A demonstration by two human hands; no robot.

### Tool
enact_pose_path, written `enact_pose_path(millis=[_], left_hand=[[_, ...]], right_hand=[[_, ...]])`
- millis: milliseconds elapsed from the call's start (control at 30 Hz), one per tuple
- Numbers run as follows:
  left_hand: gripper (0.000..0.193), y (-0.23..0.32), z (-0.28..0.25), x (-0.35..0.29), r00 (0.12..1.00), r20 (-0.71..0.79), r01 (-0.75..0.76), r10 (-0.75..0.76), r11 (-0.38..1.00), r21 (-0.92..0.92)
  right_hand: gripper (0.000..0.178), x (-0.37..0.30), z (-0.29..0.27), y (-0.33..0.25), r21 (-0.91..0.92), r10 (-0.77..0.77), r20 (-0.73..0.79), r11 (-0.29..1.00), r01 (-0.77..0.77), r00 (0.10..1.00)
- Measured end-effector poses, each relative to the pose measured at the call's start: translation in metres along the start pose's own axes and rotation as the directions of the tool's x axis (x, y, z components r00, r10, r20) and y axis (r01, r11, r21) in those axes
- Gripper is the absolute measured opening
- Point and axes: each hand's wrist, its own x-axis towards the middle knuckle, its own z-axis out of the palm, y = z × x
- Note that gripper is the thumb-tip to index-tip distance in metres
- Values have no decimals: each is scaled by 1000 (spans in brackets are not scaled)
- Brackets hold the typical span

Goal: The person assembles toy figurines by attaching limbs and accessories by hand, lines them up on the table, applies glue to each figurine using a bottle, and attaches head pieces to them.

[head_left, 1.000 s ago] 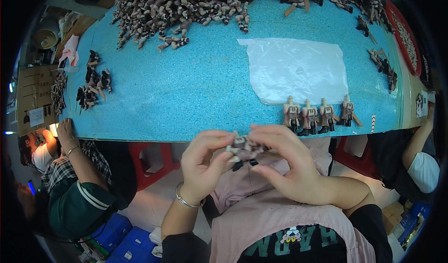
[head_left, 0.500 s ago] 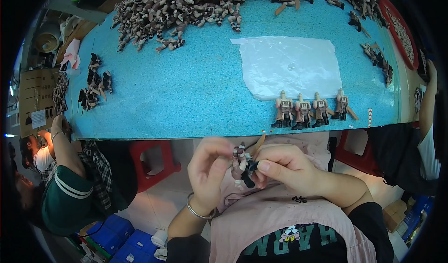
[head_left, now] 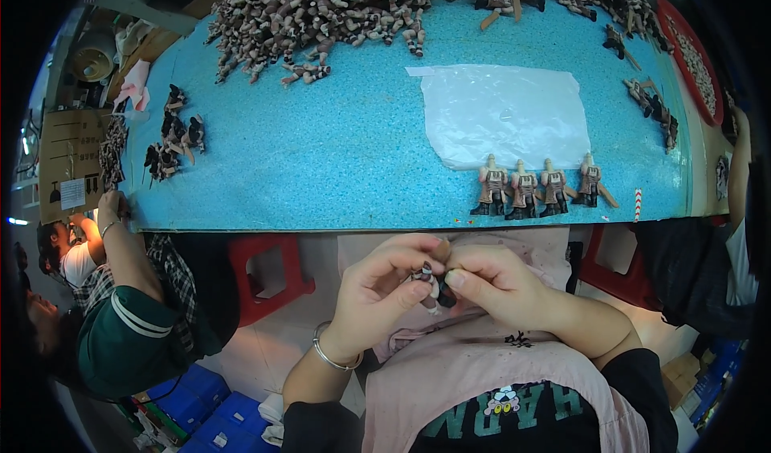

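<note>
My left hand (head_left: 377, 292) and my right hand (head_left: 498, 286) meet over my lap, below the near edge of the blue table (head_left: 337, 172). Both pinch one small toy figure (head_left: 434, 286) with dark legs and a striped part, mostly hidden by my fingers. A silver bangle sits on my left wrist. Several finished figures (head_left: 534, 188) stand in a row at the table's near edge, just above my hands.
A clear plastic sheet (head_left: 506, 116) lies behind the standing row. A big heap of loose figures (head_left: 385, 3) covers the far side. A small dark group (head_left: 173, 140) lies at the left. A red tray (head_left: 695, 59) sits far right. People sit at both sides; red stools stand underneath.
My hands have come down from the table edge toward my lap with the figure still between them. The person at the left has raised an arm to the table.
</note>
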Motion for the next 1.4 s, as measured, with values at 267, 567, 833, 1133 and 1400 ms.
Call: enact_pose_path(millis=[267, 567, 833, 1133, 1400], left_hand=[[60, -18, 4, -6, 967, -160, -183, 197, 979, 93], [49, -17, -8, -2, 989, 94, -122, 118, 992, 38], [42, -27, -5, 0, 978, 29, -208, 207, 977, 45], [44, -27, -5, 9, 965, 17, -263, 263, 965, 15], [45, -20, -4, 12, 990, -106, -96, 91, 995, -41]], right_hand=[[37, 5, 4, 2, -436, -309, -106, 869, 235, 945], [45, 2, 10, -7, -432, -367, -108, 854, 289, 924], [47, 4, 4, -4, -525, -444, -57, 775, 352, 894], [37, 4, -20, -30, -616, -456, -49, 714, 332, 889], [17, 73, -95, -112, -937, -636, 1, 268, 222, 772]])
